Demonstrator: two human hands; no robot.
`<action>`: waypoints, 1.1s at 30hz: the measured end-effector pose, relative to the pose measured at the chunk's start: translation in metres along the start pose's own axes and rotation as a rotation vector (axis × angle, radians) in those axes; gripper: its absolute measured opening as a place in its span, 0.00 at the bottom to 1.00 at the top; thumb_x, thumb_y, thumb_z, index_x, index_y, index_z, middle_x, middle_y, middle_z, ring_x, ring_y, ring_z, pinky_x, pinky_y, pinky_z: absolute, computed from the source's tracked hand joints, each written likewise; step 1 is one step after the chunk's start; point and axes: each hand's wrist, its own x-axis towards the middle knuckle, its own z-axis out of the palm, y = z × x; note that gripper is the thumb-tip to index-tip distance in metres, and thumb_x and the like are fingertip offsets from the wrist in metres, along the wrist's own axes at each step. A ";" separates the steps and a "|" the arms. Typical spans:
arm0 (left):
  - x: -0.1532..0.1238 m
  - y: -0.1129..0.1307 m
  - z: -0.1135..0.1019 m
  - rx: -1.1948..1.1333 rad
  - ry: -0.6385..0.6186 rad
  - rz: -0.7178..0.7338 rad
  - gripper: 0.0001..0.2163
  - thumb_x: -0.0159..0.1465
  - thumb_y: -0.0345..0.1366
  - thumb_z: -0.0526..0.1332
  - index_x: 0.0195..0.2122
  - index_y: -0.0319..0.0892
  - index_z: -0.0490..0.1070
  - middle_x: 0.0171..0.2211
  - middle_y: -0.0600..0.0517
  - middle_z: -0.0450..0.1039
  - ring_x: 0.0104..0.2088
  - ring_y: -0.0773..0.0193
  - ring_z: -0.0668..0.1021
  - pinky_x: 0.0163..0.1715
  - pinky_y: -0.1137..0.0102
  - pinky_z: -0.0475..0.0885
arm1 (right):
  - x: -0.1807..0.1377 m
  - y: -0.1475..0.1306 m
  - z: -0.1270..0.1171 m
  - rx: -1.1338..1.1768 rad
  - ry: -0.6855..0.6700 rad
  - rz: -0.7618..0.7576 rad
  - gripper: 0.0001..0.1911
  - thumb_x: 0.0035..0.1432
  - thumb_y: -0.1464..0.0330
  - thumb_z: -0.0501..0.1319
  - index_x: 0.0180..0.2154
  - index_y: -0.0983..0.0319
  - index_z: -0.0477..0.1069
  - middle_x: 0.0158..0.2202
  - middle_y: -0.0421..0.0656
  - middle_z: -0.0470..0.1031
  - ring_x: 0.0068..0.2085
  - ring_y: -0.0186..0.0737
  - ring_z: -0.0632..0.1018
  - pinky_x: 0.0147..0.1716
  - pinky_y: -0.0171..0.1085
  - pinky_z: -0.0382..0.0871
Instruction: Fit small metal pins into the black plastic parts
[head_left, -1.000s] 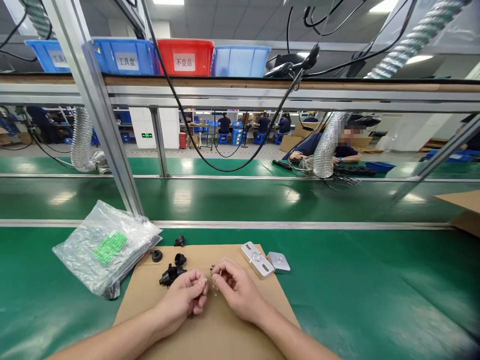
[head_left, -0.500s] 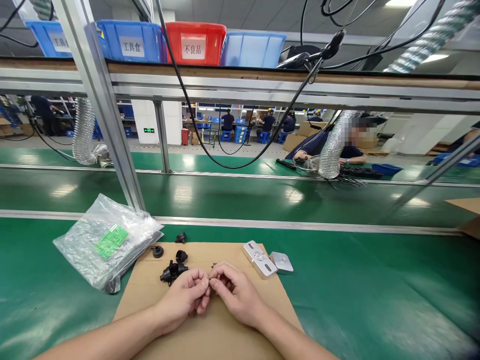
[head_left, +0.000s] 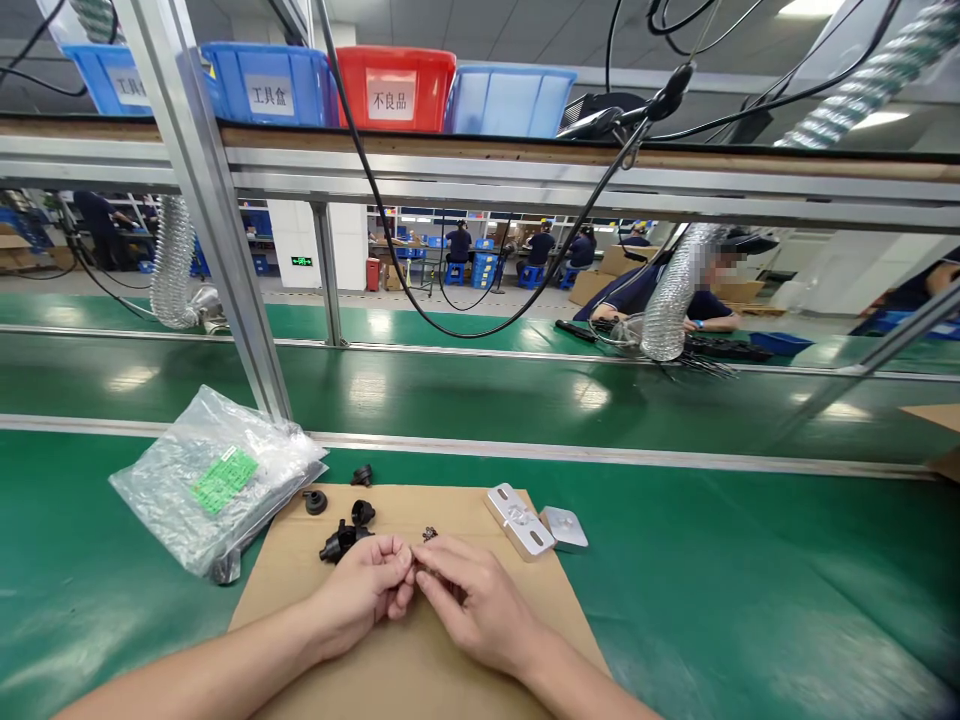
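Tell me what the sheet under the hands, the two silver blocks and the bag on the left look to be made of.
Flat tan sheet: probably cardboard, matte and fibrous. Two silver blocks: probably aluminium, satin grey with bright highlights and machined edges. Crinkled clear bag: thin plastic film, glossy and wrinkled, with a green label.

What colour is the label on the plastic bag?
Green, on the label of the plastic bag, head view.

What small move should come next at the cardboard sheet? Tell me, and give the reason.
Probably a short reach with the right hand to the small dark screws just beyond its fingers. Both hands meet fingertip to fingertip over the cardboard sheet, and the left hand is curled as if pinching something too small to make out. The black plastic parts lie beside it.
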 end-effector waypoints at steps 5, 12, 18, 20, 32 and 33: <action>0.001 -0.002 -0.003 0.008 -0.024 0.017 0.18 0.61 0.44 0.71 0.29 0.39 0.65 0.19 0.55 0.66 0.18 0.72 0.63 0.21 0.73 0.51 | -0.003 -0.001 0.000 0.063 -0.006 0.065 0.09 0.67 0.71 0.58 0.44 0.60 0.77 0.38 0.43 0.74 0.34 0.32 0.72 0.31 0.31 0.64; 0.002 -0.005 -0.003 0.140 -0.044 0.047 0.18 0.65 0.47 0.67 0.30 0.39 0.66 0.20 0.55 0.65 0.19 0.71 0.64 0.20 0.74 0.55 | -0.002 0.009 0.003 0.086 0.094 0.059 0.09 0.68 0.70 0.58 0.41 0.60 0.79 0.34 0.42 0.75 0.35 0.33 0.74 0.35 0.31 0.67; -0.013 -0.002 0.002 0.745 0.048 0.321 0.15 0.72 0.46 0.57 0.32 0.42 0.66 0.25 0.52 0.67 0.24 0.65 0.68 0.25 0.70 0.64 | -0.004 0.008 -0.003 0.069 0.137 0.142 0.09 0.67 0.67 0.60 0.36 0.63 0.77 0.32 0.43 0.73 0.31 0.32 0.73 0.28 0.31 0.63; -0.019 0.002 0.000 1.107 0.109 0.604 0.09 0.72 0.39 0.56 0.37 0.42 0.69 0.33 0.47 0.71 0.35 0.59 0.73 0.37 0.65 0.69 | -0.003 0.009 -0.004 0.081 0.198 0.175 0.10 0.67 0.65 0.60 0.36 0.63 0.77 0.31 0.44 0.73 0.31 0.33 0.73 0.28 0.31 0.64; -0.005 0.026 -0.039 2.183 0.588 0.631 0.22 0.72 0.30 0.53 0.67 0.35 0.61 0.47 0.39 0.74 0.49 0.46 0.74 0.61 0.38 0.54 | 0.000 0.009 0.002 0.124 0.250 0.213 0.11 0.66 0.64 0.60 0.34 0.64 0.76 0.30 0.43 0.73 0.29 0.32 0.72 0.28 0.30 0.64; -0.005 0.025 -0.038 2.182 0.550 0.629 0.21 0.72 0.28 0.52 0.66 0.36 0.63 0.46 0.40 0.75 0.48 0.47 0.75 0.61 0.38 0.54 | 0.000 0.009 0.003 0.126 0.242 0.220 0.11 0.66 0.64 0.61 0.34 0.64 0.76 0.30 0.43 0.73 0.29 0.32 0.72 0.28 0.30 0.64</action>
